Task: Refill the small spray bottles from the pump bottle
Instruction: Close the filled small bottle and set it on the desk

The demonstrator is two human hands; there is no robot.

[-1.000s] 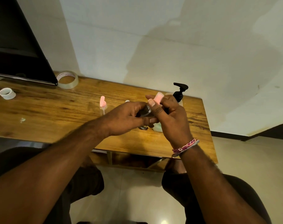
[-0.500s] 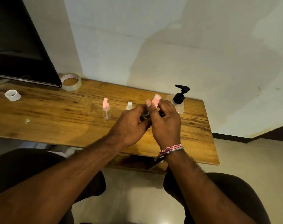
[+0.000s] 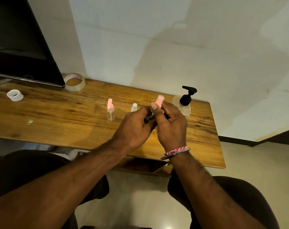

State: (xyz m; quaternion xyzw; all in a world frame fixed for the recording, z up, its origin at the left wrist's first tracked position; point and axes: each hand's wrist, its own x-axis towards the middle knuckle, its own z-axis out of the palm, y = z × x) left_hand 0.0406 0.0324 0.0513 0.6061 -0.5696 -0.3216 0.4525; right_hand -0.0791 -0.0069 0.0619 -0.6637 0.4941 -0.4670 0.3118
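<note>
Both hands raised together over the bench (image 3: 57,123), meeting above its right half. Right hand (image 3: 171,128) with fingers (image 3: 156,111) curled and clamped on a pink spray top (image 3: 160,100), its clear cap poking up past the thumb. Left hand (image 3: 133,129) with fingers curled toward the right hand, gripping a small bottle (image 3: 148,118) of which only a dark sliver shows between the two hands; cannot tell how far top and bottle are joined. Braided pink band (image 3: 176,151) on the right wrist.

Just left of the left fingers, a small clear cap (image 3: 134,107) upright on the bench, partly hidden behind the knuckles. Further left of it, a second spray bottle (image 3: 110,111), clear body, pink top, upright and apart from both hands. Just right of the right fingers and slightly behind, the pump bottle (image 3: 184,104), clear body, black pump head, spout pointing left, standing near the bench's far right corner.

Well to the left of the hands: a tape roll (image 3: 74,81) at the back edge, touching the corner of a dark screen (image 3: 21,47); a white ring (image 3: 15,95) further left; a small pale scrap (image 3: 30,121) nearer the front. Below the bench edge, dark-clothed knees and pale floor.
</note>
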